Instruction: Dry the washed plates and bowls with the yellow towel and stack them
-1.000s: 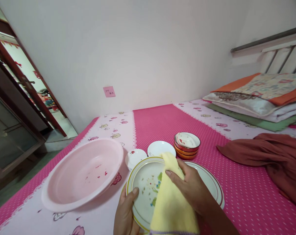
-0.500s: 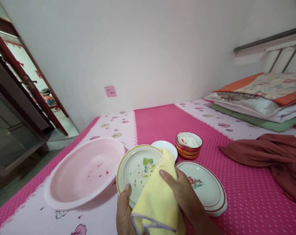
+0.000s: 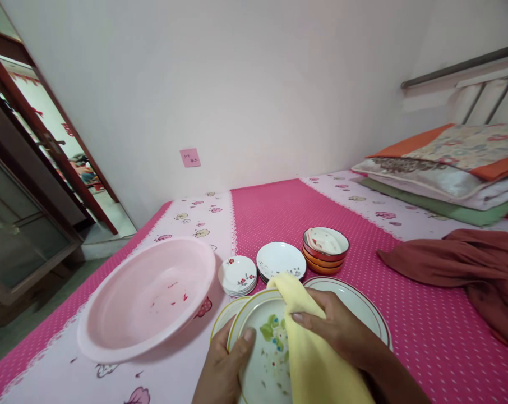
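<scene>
My left hand grips the near rim of a white plate with a yellow edge and a flower pattern, thumb on its face. My right hand presses a yellow cloth against the plate's right half, fingers closed over the cloth. Another yellow-rimmed plate peeks out beneath it on the left. A red-rimmed plate lies partly hidden behind my right hand.
A pink basin sits to the left on the pink bedsheet. Behind the plate are a stack of small saucers, a white dish and stacked orange bowls. Dark red cloth and folded bedding lie right.
The plate has come down and toward me from its raised, tilted position, uncovering the small saucers behind it. My right hand and cloth shifted right across the plate's face.
</scene>
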`<state>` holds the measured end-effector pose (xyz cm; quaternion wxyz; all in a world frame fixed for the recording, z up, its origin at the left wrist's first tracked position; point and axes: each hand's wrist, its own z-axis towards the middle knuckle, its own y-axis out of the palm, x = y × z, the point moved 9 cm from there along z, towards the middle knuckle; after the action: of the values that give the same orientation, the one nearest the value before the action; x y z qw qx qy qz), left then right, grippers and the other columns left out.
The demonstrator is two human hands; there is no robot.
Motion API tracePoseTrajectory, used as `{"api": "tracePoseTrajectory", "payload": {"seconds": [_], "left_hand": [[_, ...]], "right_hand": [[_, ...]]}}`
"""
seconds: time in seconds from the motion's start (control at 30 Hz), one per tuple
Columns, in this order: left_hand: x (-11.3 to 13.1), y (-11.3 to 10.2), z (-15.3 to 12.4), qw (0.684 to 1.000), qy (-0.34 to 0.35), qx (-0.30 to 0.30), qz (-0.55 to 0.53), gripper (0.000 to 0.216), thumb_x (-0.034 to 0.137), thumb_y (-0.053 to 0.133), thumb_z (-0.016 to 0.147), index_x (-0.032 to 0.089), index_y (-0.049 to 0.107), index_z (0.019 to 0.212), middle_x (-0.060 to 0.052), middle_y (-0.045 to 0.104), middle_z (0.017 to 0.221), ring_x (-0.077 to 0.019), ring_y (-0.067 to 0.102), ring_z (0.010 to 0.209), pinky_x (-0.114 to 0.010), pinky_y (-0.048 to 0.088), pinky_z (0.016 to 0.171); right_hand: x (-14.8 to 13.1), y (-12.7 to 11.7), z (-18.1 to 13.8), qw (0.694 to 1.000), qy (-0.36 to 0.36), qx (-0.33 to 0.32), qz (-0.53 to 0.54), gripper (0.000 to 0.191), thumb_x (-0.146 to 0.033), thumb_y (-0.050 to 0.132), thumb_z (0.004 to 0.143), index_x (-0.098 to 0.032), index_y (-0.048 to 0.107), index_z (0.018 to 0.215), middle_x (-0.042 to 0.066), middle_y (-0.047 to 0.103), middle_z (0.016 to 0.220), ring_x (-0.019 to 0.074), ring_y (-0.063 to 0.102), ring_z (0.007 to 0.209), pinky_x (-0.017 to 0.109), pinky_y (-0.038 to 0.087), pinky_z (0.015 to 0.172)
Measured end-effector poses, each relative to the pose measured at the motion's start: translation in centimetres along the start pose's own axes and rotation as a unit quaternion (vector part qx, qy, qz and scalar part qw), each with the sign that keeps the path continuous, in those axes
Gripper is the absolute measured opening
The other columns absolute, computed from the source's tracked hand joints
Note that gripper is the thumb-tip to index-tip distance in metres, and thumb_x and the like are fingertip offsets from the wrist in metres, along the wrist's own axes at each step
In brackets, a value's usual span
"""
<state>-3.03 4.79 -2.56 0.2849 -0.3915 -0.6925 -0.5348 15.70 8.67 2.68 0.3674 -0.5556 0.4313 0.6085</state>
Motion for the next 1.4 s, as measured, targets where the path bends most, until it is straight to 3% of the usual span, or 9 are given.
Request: {"api": "tracePoseTrajectory", "payload": {"seconds": [0.13, 0.37, 0.57, 0.8, 1.0, 1.13, 1.3, 1.4], "left_hand": [[0.2, 0.6, 0.0, 1.000, 0.015, 0.004, -0.017, 0.066, 0.034, 0.085, 0.081, 0.019, 0.065, 0.142, -0.017, 0.080, 0.118, -0.0407, 0.073, 0.115, -0.055, 0.058, 0.098], [1.0, 0.8, -0.2, 0.988, 0.042, 0.087, -0.118, 0.067, 0.030, 0.083, 0.082, 0.022, 0.061, 0.145, -0.016, 0.079, 0.120, -0.0362, 0.077, 0.107, -0.049, 0.061, 0.095], [1.9, -0.1, -0.8, 0.967, 0.112, 0.167, -0.157, 0.059, 0.028, 0.072, 0.091, 0.024, 0.058, 0.148, -0.014, 0.081, 0.111, -0.0296, 0.079, 0.102, -0.042, 0.061, 0.096], [2.0, -0.9, -1.7, 0.957, 0.105, 0.237, -0.133, 0.058, 0.037, 0.067, 0.095, 0.028, 0.054, 0.151, -0.010, 0.082, 0.105, -0.0287, 0.079, 0.100, -0.041, 0.061, 0.095], [2.9, 0.7, -1.2, 0.975, 0.113, 0.149, -0.120, 0.065, 0.035, 0.080, 0.082, 0.021, 0.062, 0.143, -0.013, 0.081, 0.112, -0.0318, 0.078, 0.100, -0.043, 0.062, 0.091], [2.9, 0.7, -1.4, 0.988, 0.078, 0.127, -0.033, 0.062, 0.034, 0.092, 0.068, 0.015, 0.073, 0.124, -0.013, 0.083, 0.097, -0.0324, 0.079, 0.090, -0.041, 0.064, 0.082], [2.1, 0.6, -2.0, 0.994, 0.002, 0.041, 0.106, 0.056, 0.047, 0.091, 0.070, 0.014, 0.079, 0.114, -0.014, 0.082, 0.085, -0.0320, 0.079, 0.077, -0.033, 0.060, 0.057], [2.1, 2.0, -2.4, 0.991, -0.002, -0.037, 0.130, 0.055, 0.052, 0.087, 0.074, 0.015, 0.080, 0.115, -0.016, 0.082, 0.092, -0.0324, 0.078, 0.081, -0.035, 0.060, 0.063]], "right_hand": [[-0.3, 0.2, 0.1, 1.000, 0.000, 0.015, 0.012, 0.052, -0.045, 0.077, 0.077, -0.017, 0.074, 0.121, 0.011, 0.080, 0.108, 0.0335, 0.077, 0.091, 0.042, 0.062, 0.078], [0.9, -0.5, 0.8, 0.995, 0.029, 0.078, 0.061, 0.064, -0.055, 0.080, 0.078, -0.015, 0.068, 0.126, 0.013, 0.081, 0.101, 0.0353, 0.077, 0.094, 0.040, 0.062, 0.073], [1.9, 1.0, 1.5, 0.988, 0.030, 0.112, 0.100, 0.065, -0.060, 0.082, 0.075, -0.013, 0.069, 0.117, 0.015, 0.080, 0.102, 0.0348, 0.077, 0.091, 0.037, 0.061, 0.070], [2.6, 3.3, 1.6, 0.981, 0.034, 0.093, 0.166, 0.064, -0.055, 0.082, 0.077, -0.014, 0.065, 0.123, 0.013, 0.080, 0.101, 0.0298, 0.077, 0.085, 0.039, 0.060, 0.082], [1.9, 0.4, 1.1, 0.994, 0.028, 0.100, 0.045, 0.051, -0.053, 0.078, 0.081, -0.014, 0.069, 0.113, 0.010, 0.079, 0.094, 0.0283, 0.075, 0.082, 0.033, 0.059, 0.070], [1.2, -0.2, 0.4, 0.999, 0.033, 0.024, 0.001, 0.051, -0.051, 0.076, 0.083, -0.015, 0.070, 0.120, 0.010, 0.079, 0.100, 0.0307, 0.075, 0.088, 0.036, 0.059, 0.073], [1.0, 0.9, -0.3, 0.995, 0.036, -0.088, -0.007, 0.050, -0.048, 0.075, 0.082, -0.016, 0.073, 0.120, 0.008, 0.079, 0.101, 0.0297, 0.074, 0.092, 0.035, 0.057, 0.079], [1.4, 1.3, -0.6, 0.991, 0.042, -0.118, -0.038, 0.046, -0.045, 0.079, 0.078, -0.015, 0.077, 0.112, 0.006, 0.078, 0.093, 0.0253, 0.072, 0.084, 0.028, 0.052, 0.070]]}}
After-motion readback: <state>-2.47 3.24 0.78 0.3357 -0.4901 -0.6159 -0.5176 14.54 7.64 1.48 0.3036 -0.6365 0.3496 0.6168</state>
